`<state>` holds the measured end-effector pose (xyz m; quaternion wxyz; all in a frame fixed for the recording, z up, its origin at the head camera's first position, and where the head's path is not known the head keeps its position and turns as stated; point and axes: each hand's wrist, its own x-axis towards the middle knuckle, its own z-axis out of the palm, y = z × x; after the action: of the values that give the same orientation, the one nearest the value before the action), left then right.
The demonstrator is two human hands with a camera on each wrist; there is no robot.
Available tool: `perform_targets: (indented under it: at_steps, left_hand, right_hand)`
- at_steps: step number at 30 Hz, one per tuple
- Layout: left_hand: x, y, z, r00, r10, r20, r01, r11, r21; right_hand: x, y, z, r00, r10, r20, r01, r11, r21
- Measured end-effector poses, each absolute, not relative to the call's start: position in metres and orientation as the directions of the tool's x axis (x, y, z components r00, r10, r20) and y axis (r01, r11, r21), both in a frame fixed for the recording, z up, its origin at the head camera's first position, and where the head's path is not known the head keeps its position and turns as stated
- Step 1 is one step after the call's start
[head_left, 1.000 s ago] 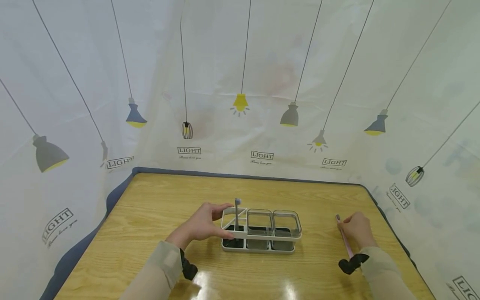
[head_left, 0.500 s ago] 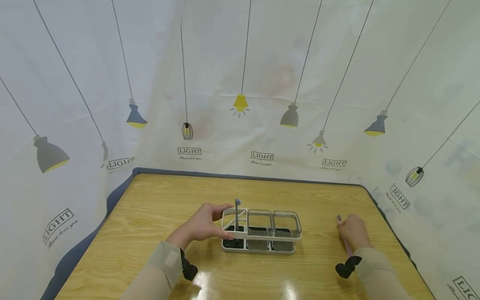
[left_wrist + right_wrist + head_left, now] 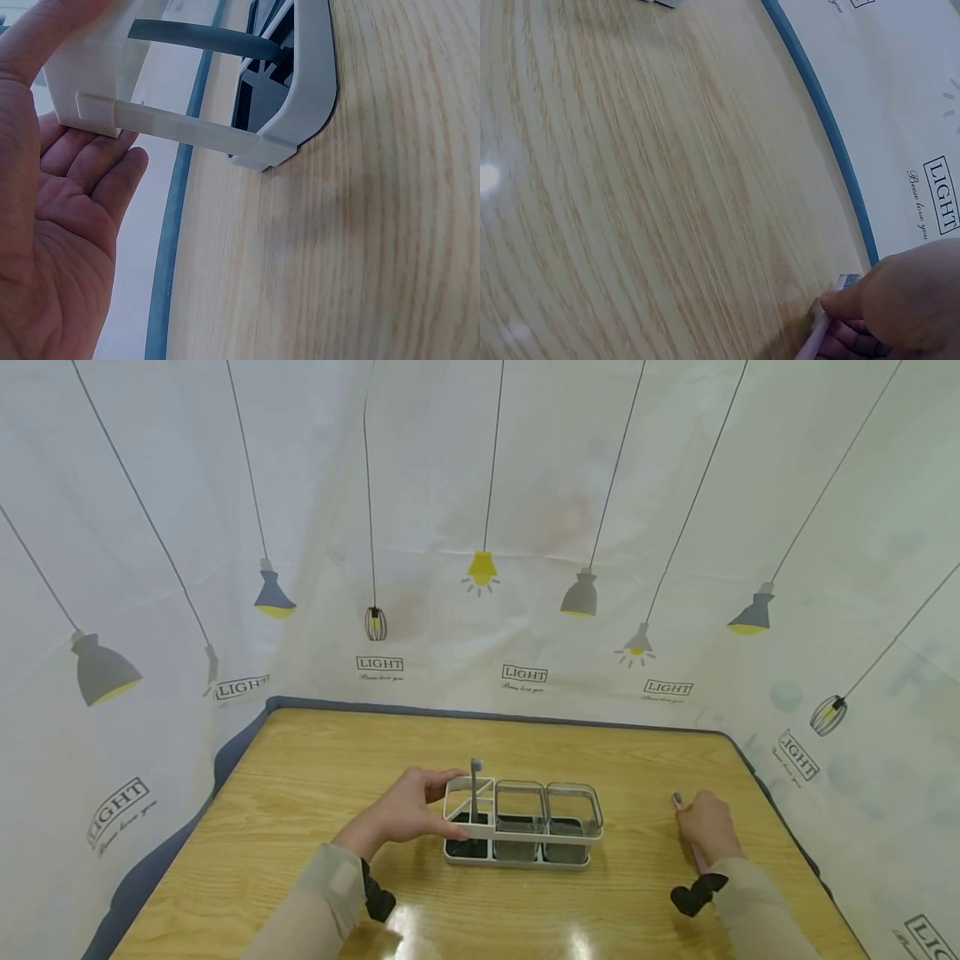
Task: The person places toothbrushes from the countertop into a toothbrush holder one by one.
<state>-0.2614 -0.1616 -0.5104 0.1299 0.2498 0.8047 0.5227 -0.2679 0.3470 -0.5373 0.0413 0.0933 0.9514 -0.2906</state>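
Note:
A white toothbrush holder (image 3: pixel 525 837) with an upper frame and a dark-lined base stands on the wooden table. Its left end is gripped by my left hand (image 3: pixel 405 806), thumb at the front and fingers behind. A grey toothbrush (image 3: pixel 474 793) stands upright in the divided left section. Two clear cups, the middle cup (image 3: pixel 520 802) and the right cup (image 3: pixel 573 802), fill the other slots. To the right of the holder, my right hand (image 3: pixel 708 825) pinches a pink toothbrush (image 3: pixel 815 339) near its bristled head; the lower handle is partly hidden under the hand and wrist.
The wooden table (image 3: pixel 337 735) has a dark blue edge (image 3: pixel 450 710) along the back and sides. White sheeting (image 3: pixel 435 527) printed with hanging lamps rises behind it and on both sides. A black strap (image 3: pixel 378 893) is on the left wrist, and another strap (image 3: pixel 697 895) on the right.
My right hand has shifted slightly along the pink toothbrush, covering more of its handle. The left hand and the holder stay in place.

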Motion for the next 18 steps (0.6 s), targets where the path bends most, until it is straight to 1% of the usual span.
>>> perform_targets:
  at_steps: [7, 16, 18]
  left_hand:
    - [-0.26, -0.162, -0.509, -0.846, 0.532, 0.044, 0.259, 0.338, 0.905]
    - [-0.261, -0.162, -0.51, -0.839, 0.541, 0.055, 0.271, 0.328, 0.905]
    - [-0.261, -0.162, -0.51, -0.839, 0.541, 0.055, 0.271, 0.328, 0.905]
  right_hand:
    - [-0.268, 0.348, -0.532, -0.979, 0.149, -0.137, 0.201, 0.799, -0.567]
    - [-0.268, 0.345, -0.517, -0.989, 0.121, -0.089, 0.151, 0.792, -0.592]
    - [-0.267, 0.345, -0.515, -0.991, 0.122, -0.058, 0.133, 0.793, -0.595]
